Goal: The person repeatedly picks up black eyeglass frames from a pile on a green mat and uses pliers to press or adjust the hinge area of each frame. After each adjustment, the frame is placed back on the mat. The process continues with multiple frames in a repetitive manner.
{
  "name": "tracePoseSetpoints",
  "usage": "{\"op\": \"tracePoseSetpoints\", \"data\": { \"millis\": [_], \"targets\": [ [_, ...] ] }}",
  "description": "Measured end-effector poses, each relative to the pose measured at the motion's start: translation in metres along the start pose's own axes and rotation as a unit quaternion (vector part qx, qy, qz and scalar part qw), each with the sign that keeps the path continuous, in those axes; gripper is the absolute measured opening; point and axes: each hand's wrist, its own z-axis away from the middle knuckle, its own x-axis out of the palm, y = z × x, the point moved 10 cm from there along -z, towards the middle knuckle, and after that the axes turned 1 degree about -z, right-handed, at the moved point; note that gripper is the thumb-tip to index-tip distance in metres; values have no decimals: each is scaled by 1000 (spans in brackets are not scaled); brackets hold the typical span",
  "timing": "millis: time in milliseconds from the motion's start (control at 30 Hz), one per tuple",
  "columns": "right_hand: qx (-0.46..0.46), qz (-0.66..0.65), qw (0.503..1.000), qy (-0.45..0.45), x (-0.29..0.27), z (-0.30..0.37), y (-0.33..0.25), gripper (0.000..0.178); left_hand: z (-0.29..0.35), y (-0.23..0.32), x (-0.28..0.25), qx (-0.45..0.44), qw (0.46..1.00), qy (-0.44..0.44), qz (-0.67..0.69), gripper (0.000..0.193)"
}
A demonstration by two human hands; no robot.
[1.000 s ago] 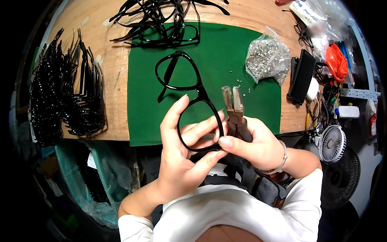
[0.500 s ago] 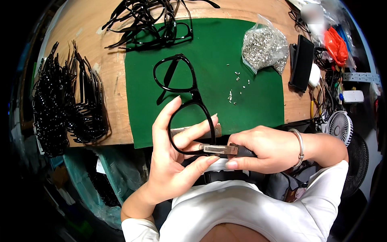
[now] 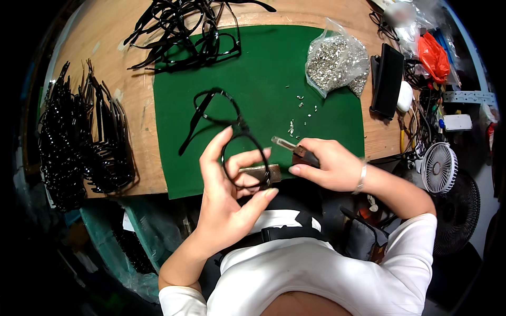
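Observation:
My left hand point(image 3: 219, 210) grips a black eyeglass frame point(image 3: 242, 126) by its lower rim, fingers through the rim and thumb at its near end. The frame hangs tilted over a green mat point(image 3: 258, 68), with one temple arm reaching out to the left; it is a little blurred. In my right hand point(image 3: 340, 166) is a plier-like hand tool point(image 3: 303, 156) with a narrow metal jaw and dark handles. Its tip points up and left, apart from the frame. Small silvery metal pieces point(image 3: 291, 128) lie scattered on the mat just beyond the tool.
Black eyeglass frames point(image 3: 200, 45) are heaped at the mat's far left. Bundles of glossy black temple arms point(image 3: 66, 142) cover the table's left side. A clear bag of metal pieces point(image 3: 329, 63) sits far right, beside a black case point(image 3: 387, 81) and a white fan point(image 3: 439, 167).
My right hand has drawn the tool off the frame's near end and moved it up, away from the rim. The frame has turned in my left hand, its temple arm swinging left.

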Motion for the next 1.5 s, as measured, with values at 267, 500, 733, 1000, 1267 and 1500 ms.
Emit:
{"op": "tracePoseSetpoints", "data": {
  "millis": [267, 500, 733, 1000, 1267, 1500],
  "targets": [
    [-1, 163, 979, 121, -12, -18, 27, 16, 40, -36, -12, -10, 997, 72, -29, 70],
    [1, 197, 969, 151, -11, -25, 23, 16, 45, -44, 2, -140, 970, -20, 198, 60],
    [32, 135, 984, 107, -10, -23, 33, 18, 37, -60, -12, -134, 984, 51, 102, 12],
    [-36, 181, 976, 116, -3, -18, 13, 23, 34, -60, 0, -51, 995, 82, 30, 49],
    [-17, 113, 977, 183, -26, -12, 19, 17, 34, -56, -5, -55, 993, 94, 48, 51],
    [-40, 226, 955, 186, -3, -12, 18, 24, 30, -62, 6, -36, 997, 68, 25, 50]
  ]
}}
